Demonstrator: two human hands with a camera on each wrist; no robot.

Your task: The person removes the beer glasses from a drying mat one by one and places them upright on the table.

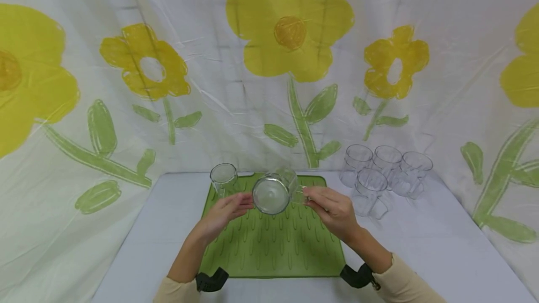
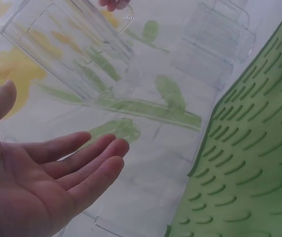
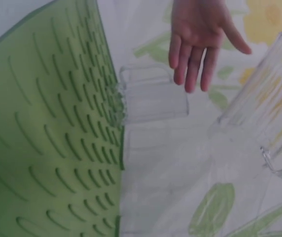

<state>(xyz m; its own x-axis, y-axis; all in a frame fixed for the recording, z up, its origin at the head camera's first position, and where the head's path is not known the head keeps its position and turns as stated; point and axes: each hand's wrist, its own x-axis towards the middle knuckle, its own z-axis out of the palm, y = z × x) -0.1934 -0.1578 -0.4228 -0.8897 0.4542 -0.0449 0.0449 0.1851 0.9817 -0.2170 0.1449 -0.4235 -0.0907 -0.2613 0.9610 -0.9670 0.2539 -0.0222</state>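
A clear glass mug is held up in the air over the green mat, tipped on its side with a round end towards the head camera. My right hand pinches its handle; in the right wrist view only a sliver of those fingers shows. On the other side, my left hand is close to the mug's round end. The left wrist view shows this left hand palm up, fingers extended, apart from the mug. A second glass mug stands at the mat's back left corner, partly behind the left hand.
Several more clear glass mugs stand grouped on the white table, right of the mat. Behind the table hangs a white curtain printed with yellow flowers. The mat has raised ridges.
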